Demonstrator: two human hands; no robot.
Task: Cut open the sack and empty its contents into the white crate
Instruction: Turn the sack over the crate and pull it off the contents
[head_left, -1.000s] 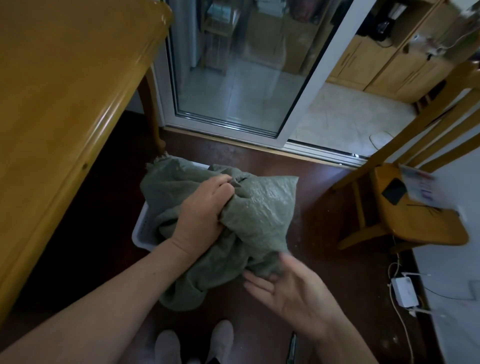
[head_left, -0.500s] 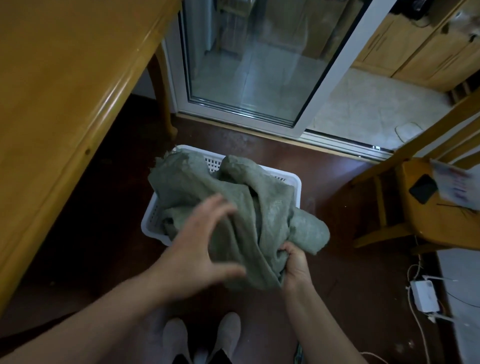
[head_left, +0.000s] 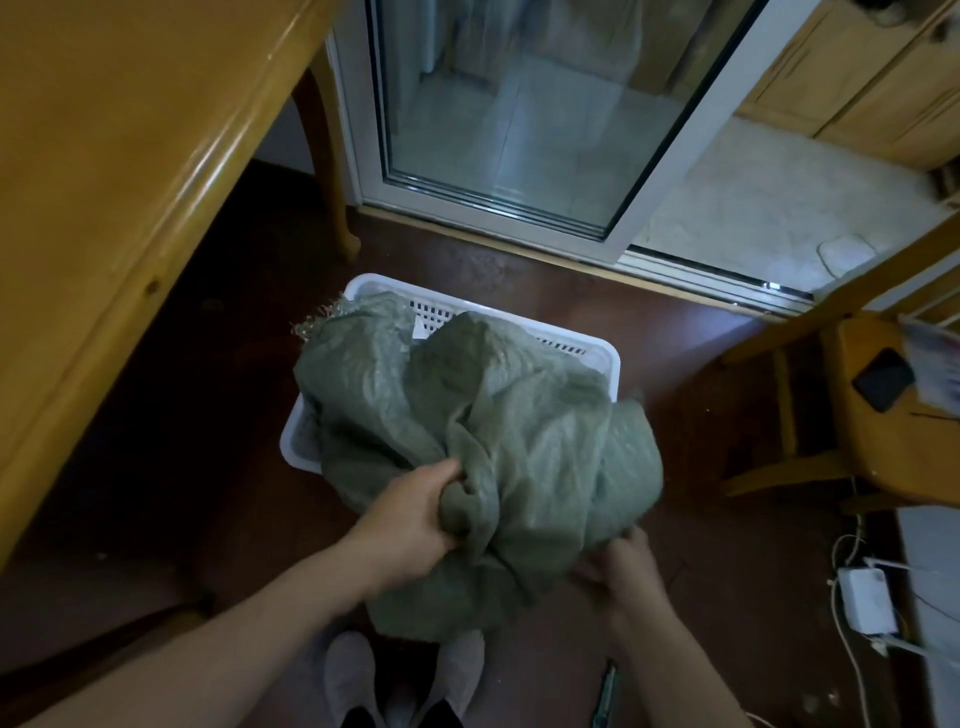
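Holding the crumpled grey-green woven sack (head_left: 519, 441) over the white slotted plastic crate (head_left: 615, 364), your left hand (head_left: 410, 525) clenches folds, right hand (head_left: 623, 566) pinches its edge.

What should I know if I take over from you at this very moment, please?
Left hand grips a fold of the sack. Right hand, blurred, holds its near lower edge.
Sack is limp and bunched over the crate on the floor, with its frayed end at the crate's far corner.
Done: sack looks nearly empty; what lies in the crate is hidden.
Left: shake out any remainder, then set the sack aside.
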